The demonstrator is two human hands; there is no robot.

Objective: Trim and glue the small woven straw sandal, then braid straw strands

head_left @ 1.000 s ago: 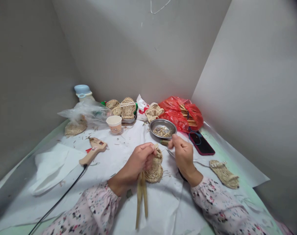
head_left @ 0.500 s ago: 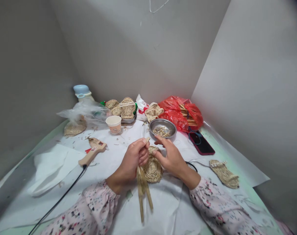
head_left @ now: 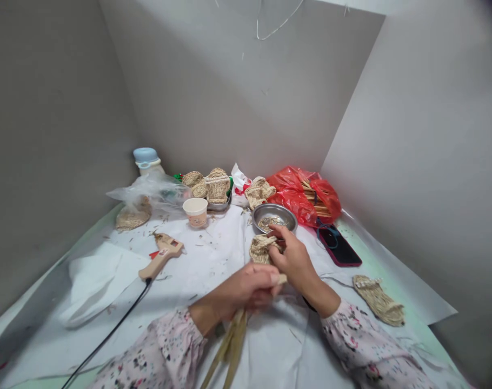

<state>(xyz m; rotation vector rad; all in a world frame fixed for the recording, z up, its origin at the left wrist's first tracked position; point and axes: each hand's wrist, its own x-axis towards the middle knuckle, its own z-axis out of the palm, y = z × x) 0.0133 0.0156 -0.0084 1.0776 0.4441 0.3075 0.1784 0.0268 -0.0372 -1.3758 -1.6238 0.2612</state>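
My left hand [head_left: 252,286] is closed around several flat straw strips [head_left: 232,346]. Their long ends hang below the fist, and a short pale end pokes out past the thumb. This hand is slightly blurred. Just beyond it lies a woven straw piece [head_left: 262,248], its near part hidden behind my left hand. My right hand [head_left: 290,256] grips the right edge of that piece, thumb and fingers bent against it. Right behind the fingers stands a round metal bowl [head_left: 256,219] with short straw bits inside.
A glue gun [head_left: 163,258] with a black cord lies at left, near a paper cup [head_left: 195,212]. Along the back are a red plastic bag [head_left: 286,186] of straw sticks and other woven pieces [head_left: 218,186]. A phone [head_left: 341,246] and a small woven piece [head_left: 378,300] lie at right.
My left hand has come down and right with the straw strips, now in front of the woven piece. The piece has shifted away from me, and my right hand has closed on its edge.
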